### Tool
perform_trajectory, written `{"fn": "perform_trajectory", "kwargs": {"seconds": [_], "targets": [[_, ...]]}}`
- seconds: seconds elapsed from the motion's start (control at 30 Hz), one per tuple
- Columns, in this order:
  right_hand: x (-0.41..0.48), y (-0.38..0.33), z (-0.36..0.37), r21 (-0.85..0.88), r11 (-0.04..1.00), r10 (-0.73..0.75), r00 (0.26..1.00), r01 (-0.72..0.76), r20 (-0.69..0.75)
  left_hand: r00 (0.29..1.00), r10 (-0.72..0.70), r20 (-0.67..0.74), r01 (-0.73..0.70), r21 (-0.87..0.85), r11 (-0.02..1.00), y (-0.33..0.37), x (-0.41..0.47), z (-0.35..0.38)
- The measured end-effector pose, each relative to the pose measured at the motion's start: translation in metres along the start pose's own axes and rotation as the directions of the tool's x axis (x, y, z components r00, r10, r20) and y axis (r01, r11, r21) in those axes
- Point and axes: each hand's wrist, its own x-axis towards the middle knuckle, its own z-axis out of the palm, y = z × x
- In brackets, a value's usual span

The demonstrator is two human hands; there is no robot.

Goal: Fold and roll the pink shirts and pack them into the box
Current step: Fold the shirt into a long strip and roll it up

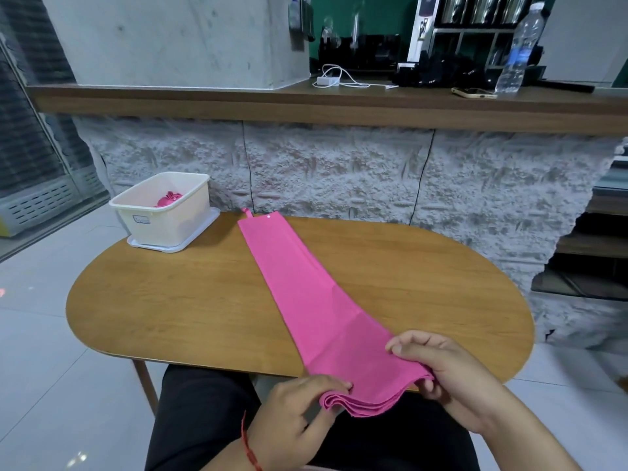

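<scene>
The shirt (pixel 299 287) lies as a long strip slanting across the table (pixel 170 300) from far edge to near edge, with a wide stretch of bare wood on each side. The box (pixel 170 222) stands on its lid (pixel 204 229) at the far left corner, well apart from the strip, top open. The left grip (pixel 299 413) and right grip (pixel 441 368) pinch the strip's near end at the table's edge. A stone wall (pixel 339 171) closes the far side.

No text is legible: a small label on the box (pixel 170 220) and the bottle's (pixel 522 45) blue label are both too blurred.
</scene>
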Motion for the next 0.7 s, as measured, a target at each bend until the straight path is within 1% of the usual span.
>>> {"fn": "perform_trajectory", "kwargs": {"seconds": [0.1, 0.13, 0.17, 0.23, 0.3, 0.33, 0.4, 0.47, 0.5, 0.53, 0.6, 0.63, 0.7], "targets": [[-0.003, 0.002, -0.009, 0.129, 0.992, -0.022, 0.994, 0.008, 0.104, 0.997, -0.069, 0.042, 0.067, 0.061, 0.996, 0.003, 0.003, 0.004], [-0.003, 0.003, -0.012, 0.138, 0.990, -0.040, 0.988, 0.019, 0.148, 0.994, -0.094, 0.049, 0.090, 0.077, 0.993, 0.005, 0.004, 0.006], [-0.003, 0.006, -0.014, 0.108, 0.993, -0.062, 0.981, 0.042, 0.184, 0.993, -0.110, 0.047, 0.105, 0.096, 0.990, 0.006, 0.005, 0.008], [-0.002, 0.009, -0.017, -0.058, 0.988, -0.125, 0.971, 0.140, 0.204, 0.989, -0.146, 0.030, 0.142, 0.107, 0.984, 0.009, 0.005, 0.011], [0.000, 0.010, -0.021, -0.279, 0.928, -0.203, 0.964, 0.245, 0.171, 0.983, -0.182, 0.012, 0.181, 0.066, 0.981, 0.008, 0.003, 0.010], [0.001, 0.010, -0.023, -0.363, 0.888, -0.243, 0.958, 0.282, 0.149, 0.980, -0.199, 0.019, 0.199, 0.029, 0.980, 0.007, 0.002, 0.009], [0.002, 0.008, -0.028, -0.460, 0.814, -0.329, 0.934, 0.355, 0.138, 0.972, -0.227, 0.054, 0.229, -0.033, 0.973, 0.008, -0.002, 0.007], [0.001, 0.006, -0.034, -0.542, 0.714, -0.395, 0.894, 0.443, 0.211, 0.965, -0.249, 0.083, 0.254, -0.053, 0.966, 0.009, -0.003, 0.006], [0.000, 0.005, -0.037, -0.567, 0.671, -0.398, 0.877, 0.478, 0.269, 0.966, -0.243, 0.094, 0.248, -0.051, 0.967, 0.010, -0.003, 0.006], [-0.001, 0.004, -0.040, -0.570, 0.653, -0.380, 0.867, 0.499, 0.324, 0.971, -0.217, 0.102, 0.222, -0.042, 0.974, 0.011, -0.002, 0.005], [-0.003, 0.002, -0.045, -0.524, 0.684, -0.318, 0.854, 0.508, 0.412, 0.977, -0.160, 0.138, 0.168, -0.047, 0.985, 0.012, 0.000, 0.005], [-0.003, 0.001, -0.044, -0.499, 0.712, -0.285, 0.853, 0.494, 0.438, 0.973, -0.173, 0.155, 0.187, -0.075, 0.980, 0.012, 0.001, 0.005], [0.000, 0.002, -0.042, -0.487, 0.747, -0.242, 0.868, 0.452, 0.434, 0.957, -0.245, 0.155, 0.268, -0.149, 0.952, 0.012, 0.000, 0.004]]}}
